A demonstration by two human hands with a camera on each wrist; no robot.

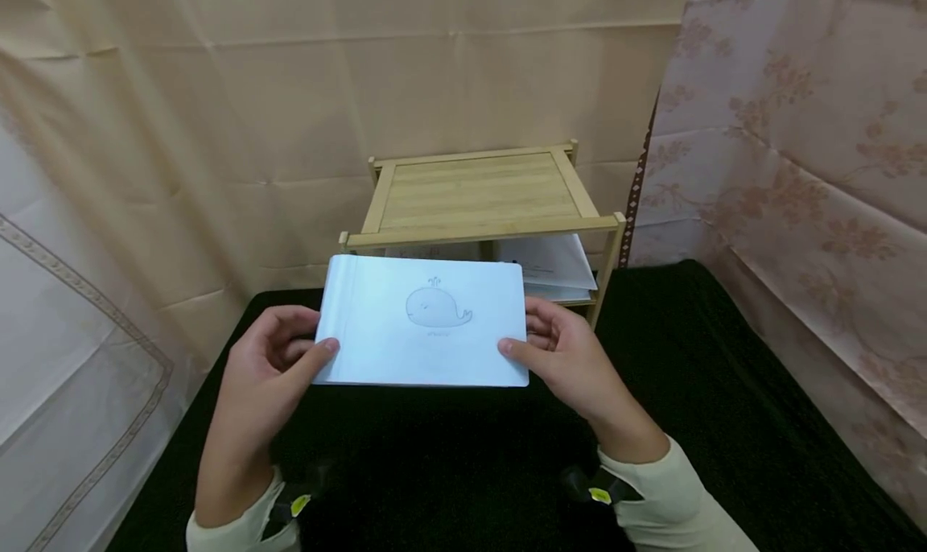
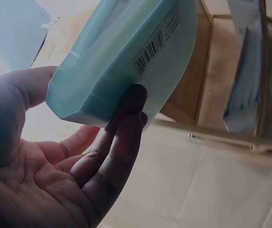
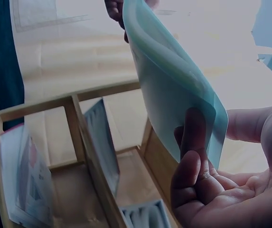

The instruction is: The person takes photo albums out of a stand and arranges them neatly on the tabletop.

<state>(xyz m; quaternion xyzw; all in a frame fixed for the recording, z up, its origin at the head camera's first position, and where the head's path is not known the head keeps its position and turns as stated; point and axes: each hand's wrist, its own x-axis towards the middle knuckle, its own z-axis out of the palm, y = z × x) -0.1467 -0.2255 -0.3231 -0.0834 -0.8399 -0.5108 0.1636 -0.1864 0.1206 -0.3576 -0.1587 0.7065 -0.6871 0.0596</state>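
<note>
A pale booklet [image 1: 376, 319] with a line drawing of a whale on its cover is held level in front of the wooden shelf. My left hand [image 1: 257, 383] pinches its left end, thumb on the cover and fingers behind. At the opposite end, my right hand [image 1: 572, 359] grips the edge the same way, its thumb on the front. The left wrist view shows a barcode on the booklet's underside [image 2: 150, 52]. Seen from the right wrist, the booklet [image 3: 169, 85] looks thin and slightly bowed.
Behind the booklet stands the wooden shelf [image 1: 471, 194], with white papers [image 1: 550, 262] under its top board. Its compartments hold a leaning printed book [image 3: 26, 180] and a slim upright item [image 3: 102, 142]. Dark green cloth [image 1: 449, 455] covers the table; curtains [image 1: 253, 117] hang around it.
</note>
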